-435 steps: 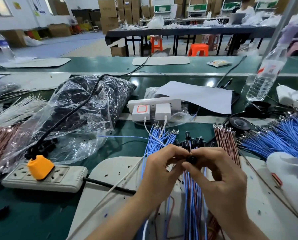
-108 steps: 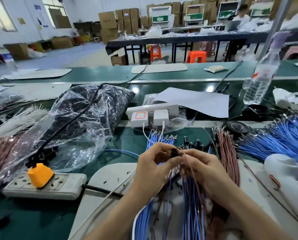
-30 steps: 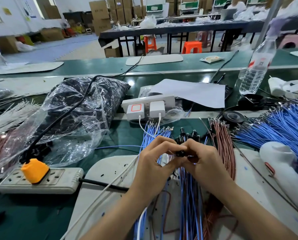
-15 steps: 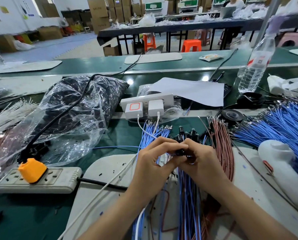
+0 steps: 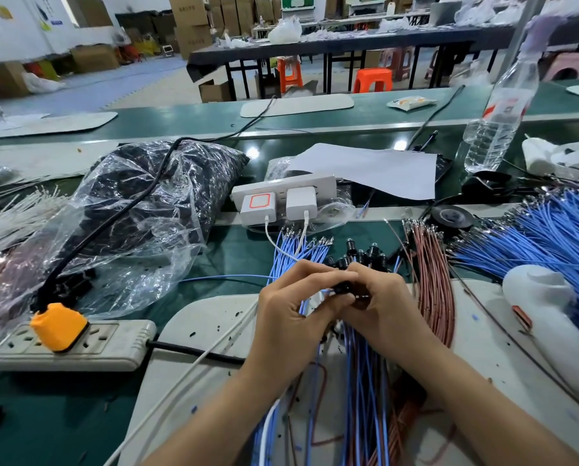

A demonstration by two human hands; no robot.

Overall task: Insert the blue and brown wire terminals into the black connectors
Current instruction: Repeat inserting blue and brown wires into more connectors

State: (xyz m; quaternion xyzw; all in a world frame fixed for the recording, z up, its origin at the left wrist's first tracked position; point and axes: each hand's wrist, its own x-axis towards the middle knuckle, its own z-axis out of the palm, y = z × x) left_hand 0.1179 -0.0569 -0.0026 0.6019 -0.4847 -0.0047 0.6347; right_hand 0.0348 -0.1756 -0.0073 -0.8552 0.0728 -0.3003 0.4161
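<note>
Hands barely moved: left hand (image 5: 291, 311), right hand (image 5: 385, 307) fingers clamped on 1 black connector (image 5: 343, 286), likely seating a terminal (colour hidden); next, push home.

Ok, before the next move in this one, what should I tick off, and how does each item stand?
1. Grip on the black connector: ok, the left hand and the right hand both pinch it.
2. Terminal seated in it: cannot tell, the fingers hide the joint.
3. Supply of spare connectors: ok, a pile lies just beyond the hands.
4. Supply of brown wires: ok, a bundle lies beside the right hand.
5. Supply of blue wires: ok, their terminals fan out beyond the left hand.
6. Blue wires free to lift: not ok, a white charger cable runs across them.
</note>
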